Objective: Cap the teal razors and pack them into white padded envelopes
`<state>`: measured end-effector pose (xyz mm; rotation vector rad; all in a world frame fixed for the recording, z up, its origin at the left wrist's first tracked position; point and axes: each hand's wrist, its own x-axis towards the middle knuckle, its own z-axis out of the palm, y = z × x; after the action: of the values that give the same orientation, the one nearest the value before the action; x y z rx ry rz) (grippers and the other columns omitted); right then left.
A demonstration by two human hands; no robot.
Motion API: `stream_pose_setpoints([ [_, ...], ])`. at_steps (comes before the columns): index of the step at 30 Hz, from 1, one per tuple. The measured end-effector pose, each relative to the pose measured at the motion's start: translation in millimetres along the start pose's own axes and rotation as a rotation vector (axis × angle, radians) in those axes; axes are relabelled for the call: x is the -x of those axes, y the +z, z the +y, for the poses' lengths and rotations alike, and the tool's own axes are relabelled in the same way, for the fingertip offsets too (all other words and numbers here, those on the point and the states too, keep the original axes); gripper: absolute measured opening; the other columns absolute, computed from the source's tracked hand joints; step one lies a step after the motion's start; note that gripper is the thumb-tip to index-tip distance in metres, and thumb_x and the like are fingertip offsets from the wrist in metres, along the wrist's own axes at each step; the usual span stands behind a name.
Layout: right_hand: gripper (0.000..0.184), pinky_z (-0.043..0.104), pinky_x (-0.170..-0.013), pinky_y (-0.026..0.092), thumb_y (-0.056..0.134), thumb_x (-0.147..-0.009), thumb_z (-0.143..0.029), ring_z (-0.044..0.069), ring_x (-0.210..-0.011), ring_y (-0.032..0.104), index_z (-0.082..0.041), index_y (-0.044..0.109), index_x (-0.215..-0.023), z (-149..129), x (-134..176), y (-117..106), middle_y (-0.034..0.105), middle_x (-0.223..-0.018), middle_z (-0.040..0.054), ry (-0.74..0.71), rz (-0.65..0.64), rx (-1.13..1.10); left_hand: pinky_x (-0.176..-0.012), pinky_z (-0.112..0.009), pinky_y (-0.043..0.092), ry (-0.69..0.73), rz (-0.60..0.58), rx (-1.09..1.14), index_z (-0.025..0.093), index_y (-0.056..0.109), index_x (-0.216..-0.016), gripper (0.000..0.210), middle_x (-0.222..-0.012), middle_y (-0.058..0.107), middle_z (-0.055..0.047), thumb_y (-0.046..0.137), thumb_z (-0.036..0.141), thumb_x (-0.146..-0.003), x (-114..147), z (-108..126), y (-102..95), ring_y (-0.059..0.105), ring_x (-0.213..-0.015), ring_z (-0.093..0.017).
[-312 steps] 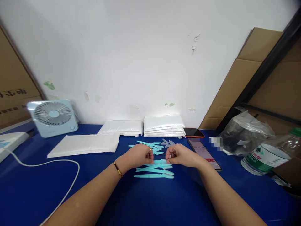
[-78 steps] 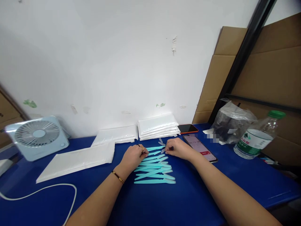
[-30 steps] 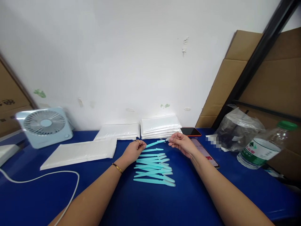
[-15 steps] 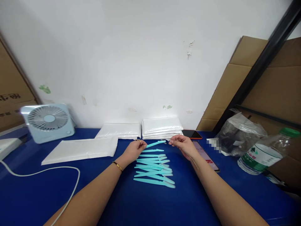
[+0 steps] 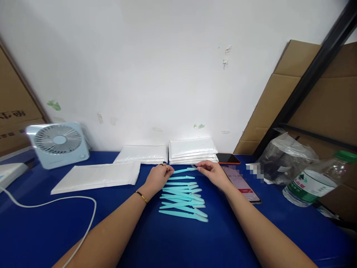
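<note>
Several turquoise eyebrow razors (image 5: 182, 214) lie in a loose column on the blue table, handles to the left and pale blade ends to the right; a few cross each other. At the column's far end, my left hand (image 5: 159, 176) pinches the handle tip of one razor (image 5: 182, 171). My right hand (image 5: 212, 174) is closed in a pinch at that razor's blade end. A small greyish piece (image 5: 193, 166) shows by its fingertips; whether they grip it or the razor, I cannot make out.
White padded packets (image 5: 193, 149) are stacked against the wall, with another white packet (image 5: 97, 176) lying left. Two phones (image 5: 242, 186) lie right, near a clear bag (image 5: 287, 156) and a water bottle (image 5: 312, 182). A fan (image 5: 58, 143) and white cable (image 5: 93, 212) occupy the left.
My right hand has moved left and in to the blade end of the razor that my left hand holds. My left hand stays almost where it was.
</note>
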<state>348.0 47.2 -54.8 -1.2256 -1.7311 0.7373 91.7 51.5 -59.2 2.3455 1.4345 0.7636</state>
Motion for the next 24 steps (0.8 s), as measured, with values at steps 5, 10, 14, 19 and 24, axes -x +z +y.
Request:
stream_pose_setpoints([
  [5, 0.023, 0.031, -0.076, 0.043, 0.051, -0.081, -0.032, 0.019, -0.084, 0.057, -0.022, 0.069, -0.090, 12, -12, 9, 0.063, -0.089, 0.0065, -0.115, 0.067, 0.528, -0.079, -0.028, 0.040, 0.014, 0.081, -0.134, 0.024, 0.063, -0.095, 0.019, -0.096, 0.062, -0.002, 0.054, 0.030, -0.079, 1, 2, -1.6, 0.055, -0.092, -0.019],
  [10, 0.016, 0.028, -0.072, 0.043, 0.056, -0.078, -0.028, 0.019, -0.080, 0.058, -0.023, 0.072, -0.079, 17, -15, 3, 0.064, -0.084, 0.0050, -0.065, 0.015, 0.605, -0.074, -0.028, 0.036, 0.107, -0.015, -0.176, 0.027, 0.067, -0.080, 0.014, -0.086, 0.064, 0.001, 0.055, 0.032, -0.080, 3, 11, -3.6, 0.054, -0.086, -0.018],
  [14, 0.015, 0.026, -0.064, 0.044, 0.062, -0.072, -0.032, 0.017, -0.071, 0.059, -0.022, 0.072, -0.077, 20, -8, -16, 0.067, -0.078, 0.0030, -0.030, -0.174, 0.431, -0.068, -0.026, 0.035, 0.089, -0.050, -0.179, 0.025, 0.067, -0.077, 0.013, -0.077, 0.064, 0.002, 0.055, 0.029, -0.080, 2, 11, -3.2, 0.055, -0.073, -0.014],
  [19, 0.017, 0.025, -0.064, 0.044, 0.061, -0.073, -0.033, 0.015, -0.070, 0.059, -0.022, 0.072, -0.079, 14, -1, -17, 0.068, -0.080, 0.0023, -0.078, -0.235, 0.351, -0.063, -0.022, 0.035, 0.067, -0.051, -0.126, 0.023, 0.067, -0.078, 0.012, -0.078, 0.064, 0.002, 0.056, 0.029, -0.078, 1, 6, -0.3, 0.055, -0.071, -0.013],
  [24, 0.015, 0.025, -0.060, 0.042, 0.059, -0.074, -0.030, 0.014, -0.065, 0.056, -0.022, 0.071, -0.077, 10, -2, -6, 0.067, -0.077, 0.0023, -0.083, -0.197, 0.400, -0.063, -0.021, 0.037, 0.069, -0.057, -0.101, 0.023, 0.068, -0.078, 0.013, -0.080, 0.065, 0.002, 0.056, 0.030, -0.078, 0, 4, 1.2, 0.056, -0.072, -0.013],
])
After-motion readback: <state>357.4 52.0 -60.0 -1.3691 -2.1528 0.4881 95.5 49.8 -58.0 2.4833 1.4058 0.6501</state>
